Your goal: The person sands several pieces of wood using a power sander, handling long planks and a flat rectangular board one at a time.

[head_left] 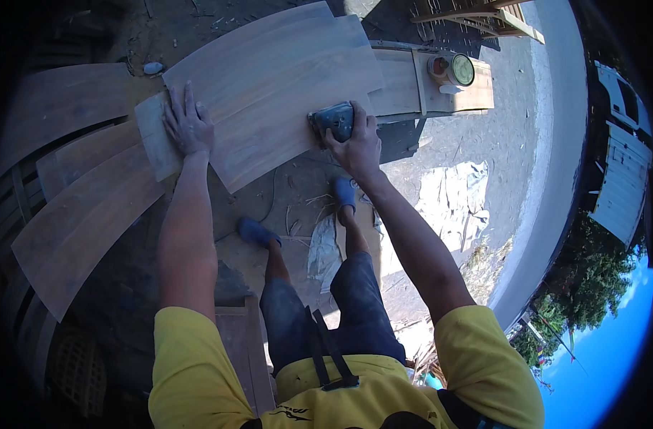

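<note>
Right fingers (360,114) grip rounded sander (334,119) on grained wooden panel (269,86), toward right edge; sander underside hidden. Left fingers (190,104) splayed by left edge.

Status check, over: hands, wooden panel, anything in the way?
Right hand grips sander on wooden panel. Left hand spread at its left edge. Tin stands past its right edge, clear of sander.

Right fingers (358,120) clasp a sander (334,120) on a wooden panel (269,93); left fingers (190,102) rest at its edge.
</note>
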Demonstrator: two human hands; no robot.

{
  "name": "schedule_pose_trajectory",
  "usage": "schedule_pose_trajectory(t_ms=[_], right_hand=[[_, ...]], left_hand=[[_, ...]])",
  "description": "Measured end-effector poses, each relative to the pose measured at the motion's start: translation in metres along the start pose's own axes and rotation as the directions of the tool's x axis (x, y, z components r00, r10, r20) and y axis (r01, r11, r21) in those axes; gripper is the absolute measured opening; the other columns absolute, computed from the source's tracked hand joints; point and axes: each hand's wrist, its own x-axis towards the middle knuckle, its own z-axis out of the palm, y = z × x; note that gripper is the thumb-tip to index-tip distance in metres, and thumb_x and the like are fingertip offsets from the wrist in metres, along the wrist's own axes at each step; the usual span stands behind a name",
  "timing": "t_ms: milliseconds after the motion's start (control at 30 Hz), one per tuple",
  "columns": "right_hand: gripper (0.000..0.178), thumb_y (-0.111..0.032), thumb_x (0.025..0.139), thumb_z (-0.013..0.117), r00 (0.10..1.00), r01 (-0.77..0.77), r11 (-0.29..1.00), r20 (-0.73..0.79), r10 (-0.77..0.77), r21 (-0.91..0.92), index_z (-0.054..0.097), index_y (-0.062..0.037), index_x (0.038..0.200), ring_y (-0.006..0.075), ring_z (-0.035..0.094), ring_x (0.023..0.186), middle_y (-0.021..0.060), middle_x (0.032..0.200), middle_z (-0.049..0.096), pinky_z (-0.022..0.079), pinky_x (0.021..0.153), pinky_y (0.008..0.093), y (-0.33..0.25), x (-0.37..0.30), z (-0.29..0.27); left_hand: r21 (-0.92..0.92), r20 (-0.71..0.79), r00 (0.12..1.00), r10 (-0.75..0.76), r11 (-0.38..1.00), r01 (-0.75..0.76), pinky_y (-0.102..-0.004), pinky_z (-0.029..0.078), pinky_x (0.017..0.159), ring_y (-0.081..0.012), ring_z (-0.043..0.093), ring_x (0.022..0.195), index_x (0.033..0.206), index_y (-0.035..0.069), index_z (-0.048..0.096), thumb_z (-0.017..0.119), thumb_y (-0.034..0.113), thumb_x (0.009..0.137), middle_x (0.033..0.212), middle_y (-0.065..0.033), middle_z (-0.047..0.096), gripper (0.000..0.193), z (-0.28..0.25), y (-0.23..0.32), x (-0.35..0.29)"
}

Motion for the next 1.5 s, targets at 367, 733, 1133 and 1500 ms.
schedule_pose_trajectory(t_ms=[367,733,1133,1500], right_hand=[[0.097,-0.028,0.076,0.09,0.986,0.105,0.994,0.131,-0.106,0.015,0.039,-0.0206,0.158,0.0519,0.073,0.09,0.0307,0.129,0.053,0.062,0.077,0.0602,0.015,0.095,-0.023],[0.094,-0.027,0.077,0.091,0.917,0.294,0.954,0.266,-0.298,0.053,0.042,-0.0146,0.156,0.0493,0.073,0.097,0.03,0.133,0.051,0.062,0.084,0.057,0.012,0.176,-0.03],[0.099,-0.029,0.077,0.091,0.968,0.107,0.991,0.219,-0.123,0.082,0.038,-0.0186,0.16,0.051,0.072,0.099,0.0282,0.136,0.05,0.062,0.085,0.0569,0.064,0.177,-0.054],[0.081,-0.045,0.081,0.084,0.964,-0.208,0.902,0.235,0.124,0.378,0.056,-0.0074,0.147,0.0196,0.07,0.075,0.0113,0.092,0.07,0.058,0.064,0.0351,0.081,0.316,-0.073]], left_hand=[[0.177,0.017,0.999,0.029,0.984,-0.031,-0.0579,0.024,0.13,-0.0382,0.031,0.16,0.17,0.035,0.034,0.044,0.031,0.111,0.177,-0.0071,0.028,0.06,-0.01,-0.003,-0.003],[0.2,0.024,0.945,-0.327,0.927,0.316,-0.0622,0.014,0.131,-0.0402,0.012,0.166,0.172,0.008,0.023,0.048,0.046,0.107,0.18,-0.0181,0.016,0.078,0.039,0.193,-0.056],[0.186,0.031,0.925,-0.379,0.911,0.368,-0.0607,0.014,0.131,-0.0393,0.013,0.166,0.171,0.009,0.025,0.05,0.043,0.104,0.179,-0.0183,0.017,0.079,0.027,0.199,-0.046],[0.201,0.084,0.927,-0.365,0.918,0.343,-0.0623,0.014,0.131,-0.0423,0.011,0.166,0.172,0.007,0.021,0.048,0.045,0.104,0.179,-0.0213,0.014,0.083,0.026,0.2,-0.043]])
